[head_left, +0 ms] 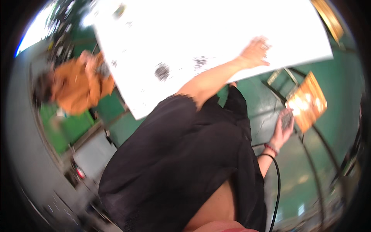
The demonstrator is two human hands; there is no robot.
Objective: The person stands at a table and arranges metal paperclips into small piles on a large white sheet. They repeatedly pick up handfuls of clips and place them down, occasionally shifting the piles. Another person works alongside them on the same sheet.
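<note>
My left hand (256, 53) reaches across a bright white tabletop (232, 23), near its front edge. Its fingers look spread and flat, slightly smeared by motion, with nothing visible in them. On the tabletop, left of that forearm, lie a round dark heap of small pieces (162, 71) and a looser dark scatter (200, 62). Below the table's edge, beside a wooden stool (309, 102), my right hand (283, 129) cups a grey, rough-textured clump (286, 120). What the clump consists of is too small to make out. A red band (271, 148) circles the right wrist.
A person in an orange-brown top (79, 83) sits at the table's left end. Another wooden seat (328, 19) stands at the far right corner. A black cable (278, 181) hangs by my right forearm above the green floor (297, 185). A grey panel (94, 156) is at lower left.
</note>
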